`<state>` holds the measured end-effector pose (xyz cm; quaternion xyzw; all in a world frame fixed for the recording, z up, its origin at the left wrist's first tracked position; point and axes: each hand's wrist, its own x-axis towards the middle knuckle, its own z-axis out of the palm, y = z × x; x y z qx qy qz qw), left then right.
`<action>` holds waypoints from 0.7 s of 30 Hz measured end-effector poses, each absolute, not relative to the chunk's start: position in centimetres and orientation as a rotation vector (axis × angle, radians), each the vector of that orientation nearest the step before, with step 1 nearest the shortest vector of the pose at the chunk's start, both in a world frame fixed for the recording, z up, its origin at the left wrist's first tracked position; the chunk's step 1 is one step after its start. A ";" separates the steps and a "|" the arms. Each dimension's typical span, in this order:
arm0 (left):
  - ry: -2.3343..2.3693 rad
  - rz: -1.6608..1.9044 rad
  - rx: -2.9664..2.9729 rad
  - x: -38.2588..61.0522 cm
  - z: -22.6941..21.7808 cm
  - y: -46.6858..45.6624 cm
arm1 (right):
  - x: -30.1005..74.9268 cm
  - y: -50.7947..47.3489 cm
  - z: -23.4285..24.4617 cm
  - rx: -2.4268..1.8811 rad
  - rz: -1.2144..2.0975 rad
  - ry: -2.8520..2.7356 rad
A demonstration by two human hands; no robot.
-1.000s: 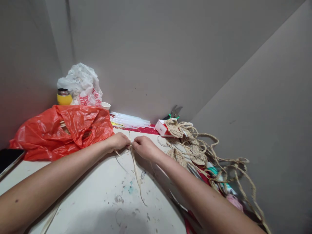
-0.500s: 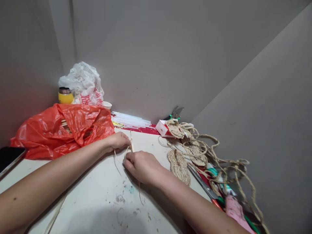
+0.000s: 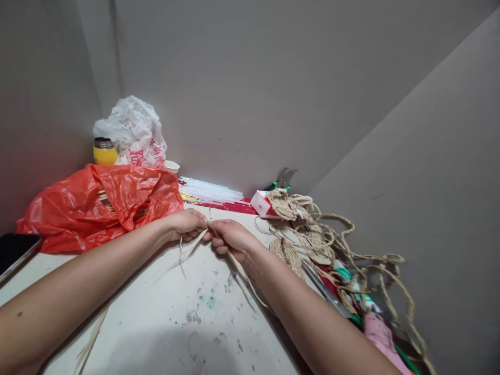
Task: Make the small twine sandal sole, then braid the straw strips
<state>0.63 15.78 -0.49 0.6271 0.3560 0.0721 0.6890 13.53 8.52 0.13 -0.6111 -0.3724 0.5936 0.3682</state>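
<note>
My left hand [image 3: 189,224] and my right hand [image 3: 230,239] meet above the white tabletop, fingertips almost touching. Both are closed in a pinch on thin, pale plant-fibre strands [image 3: 197,240]. Some strand ends hang below my left fingers. Another pale strand [image 3: 244,276] runs from under my right hand down toward the right forearm. A short tip of fibre [image 3: 211,213] stands up just beyond the fingertips. The exact crossing of the strands is hidden by my fingers.
Left lie a red plastic bag [image 3: 78,208], a dark phone [image 3: 15,252] and a yellow jar [image 3: 104,152]. Clear sticks [image 3: 211,191] lie at the back. Right are coiled braided cord [image 3: 287,252], pruning shears [image 3: 284,179] and scissors [image 3: 328,291]. Loose fibre [image 3: 91,338] lies below my left forearm.
My right hand has moved up and away from me, to my left fingertips. The strand under it now swings out to the right. My left hand has barely moved.
</note>
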 end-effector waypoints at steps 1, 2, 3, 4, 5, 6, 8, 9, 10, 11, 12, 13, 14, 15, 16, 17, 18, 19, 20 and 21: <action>0.801 0.160 1.418 0.6 -0.5 15.8 | 13.7 8.6 0.1 -1.572 1.546 -0.955; 0.806 0.156 1.437 0.6 -0.5 15.8 | 13.9 8.7 0.1 -1.578 1.563 -0.957; 0.811 0.150 1.460 0.6 -0.6 15.8 | 14.2 8.8 0.0 -1.586 1.577 -0.962; 0.815 0.139 1.487 0.6 -0.5 15.8 | 14.4 8.8 -0.1 -1.597 1.586 -0.969; 0.821 0.128 1.518 0.5 -0.5 15.7 | 14.7 8.8 -0.2 -1.611 1.593 -0.977; 0.831 0.121 1.554 0.5 -0.5 15.7 | 14.9 8.9 -0.3 -1.625 1.597 -0.984; 0.864 0.127 1.641 0.5 -0.5 15.6 | 15.1 8.9 -0.5 -1.643 1.604 -0.994; 0.885 0.140 1.691 0.5 -0.4 15.6 | 15.2 8.9 -0.6 -1.645 1.607 -0.995; 0.905 0.157 1.744 0.6 -0.4 15.5 | 15.2 9.0 -0.6 -1.645 1.610 -0.995; 0.923 0.175 1.797 0.6 -0.3 15.5 | 15.1 9.0 -0.7 -1.643 1.611 -0.992; 0.936 0.190 1.849 0.7 -0.2 15.4 | 15.1 9.0 -0.7 -1.642 1.610 -0.987; 0.945 0.202 1.896 0.7 -0.1 15.3 | 15.0 9.1 -0.8 -1.644 1.606 -0.980; 0.952 0.209 1.937 0.7 0.0 15.3 | 14.9 9.1 -0.9 -1.647 1.596 -0.972; 0.958 0.208 1.970 0.8 0.2 15.2 | 14.8 9.2 -0.9 -1.653 1.582 -0.964; 0.961 0.199 1.997 0.7 0.4 15.1 | 14.7 9.2 -1.0 -1.658 1.564 -0.954; 0.961 0.182 2.017 0.7 0.6 15.0 | 14.7 9.2 -1.0 -1.664 1.543 -0.945; 0.956 0.161 2.032 0.6 0.8 14.9 | 14.6 9.2 -1.1 -1.670 1.523 -0.935; 0.949 0.130 2.040 0.5 1.0 14.8 | 14.6 9.1 -1.1 -1.674 1.504 -0.925; 0.941 0.089 2.038 0.4 1.2 14.6 | 14.5 9.1 -1.1 -1.677 1.492 -0.916; 0.935 0.047 2.028 0.4 1.4 14.4 | 14.5 9.0 -1.1 -1.679 1.484 -0.906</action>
